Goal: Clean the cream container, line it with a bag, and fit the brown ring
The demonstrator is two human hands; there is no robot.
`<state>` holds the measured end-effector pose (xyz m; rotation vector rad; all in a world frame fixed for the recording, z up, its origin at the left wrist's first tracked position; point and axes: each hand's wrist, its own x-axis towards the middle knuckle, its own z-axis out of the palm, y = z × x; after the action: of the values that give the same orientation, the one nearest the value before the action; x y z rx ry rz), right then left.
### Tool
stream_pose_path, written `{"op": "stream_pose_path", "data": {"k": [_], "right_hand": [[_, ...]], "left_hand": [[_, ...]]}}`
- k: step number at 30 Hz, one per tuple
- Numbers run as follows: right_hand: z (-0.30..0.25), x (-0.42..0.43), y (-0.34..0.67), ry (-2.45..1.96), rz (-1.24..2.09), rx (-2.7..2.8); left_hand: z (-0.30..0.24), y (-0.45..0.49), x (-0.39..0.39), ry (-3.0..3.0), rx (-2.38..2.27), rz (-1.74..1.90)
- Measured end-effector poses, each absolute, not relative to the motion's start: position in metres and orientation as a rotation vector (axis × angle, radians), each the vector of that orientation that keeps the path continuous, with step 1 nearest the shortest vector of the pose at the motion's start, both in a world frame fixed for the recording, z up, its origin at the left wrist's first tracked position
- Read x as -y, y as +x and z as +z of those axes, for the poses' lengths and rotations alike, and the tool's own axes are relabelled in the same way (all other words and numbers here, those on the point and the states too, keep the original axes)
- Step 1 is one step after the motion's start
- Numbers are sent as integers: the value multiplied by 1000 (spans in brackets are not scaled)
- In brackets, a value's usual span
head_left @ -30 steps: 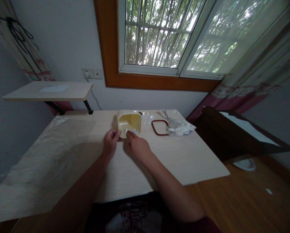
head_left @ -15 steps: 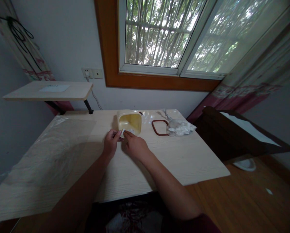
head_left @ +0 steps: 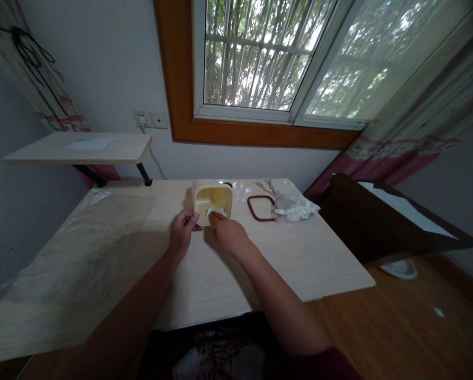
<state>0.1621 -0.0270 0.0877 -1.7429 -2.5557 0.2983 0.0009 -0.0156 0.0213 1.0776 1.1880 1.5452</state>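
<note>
A cream-yellow box-shaped container [head_left: 213, 192] lies on the table with its opening toward me. My left hand [head_left: 182, 228] is closed on the lower left corner of its rim, thumb at the edge. The fingers of my right hand [head_left: 230, 232] reach over the near rim into the opening. They are pressed together on a small white wad [head_left: 210, 212], which looks like tissue or cotton. More white material [head_left: 221, 211] shows beside the fingertips, partly covered by them.
Right of the container lie a brown rounded frame [head_left: 252, 208] and a clear plastic bag of white pieces [head_left: 295, 207]. Plastic film [head_left: 113, 216] covers the left of the pale table [head_left: 308, 258]. A raised shelf [head_left: 121, 150] stands at the back left, below a wall socket [head_left: 150, 120].
My right hand has moved a little right, away from my left fingertips, with the white wad. My left hand stays at the rim, and the container has shifted very slightly right.
</note>
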Motion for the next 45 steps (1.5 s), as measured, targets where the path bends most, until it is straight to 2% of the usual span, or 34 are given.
{"op": "stream_pose_path", "data": {"k": [8,25,31,45], "right_hand": [[94,27,148,-1507,395,2572],[106,17,137,-1670,137,2664],[111,15,141,-1798,144,2645],[112,14,141,-1609,191,2706]], "left_hand": [[20,0,15,1109,-1191,1539],[18,-2,14,1130,-1229,1515],[21,1,15,1111,-1214,1527],[19,-2,15,1184,-1248,1525]]}}
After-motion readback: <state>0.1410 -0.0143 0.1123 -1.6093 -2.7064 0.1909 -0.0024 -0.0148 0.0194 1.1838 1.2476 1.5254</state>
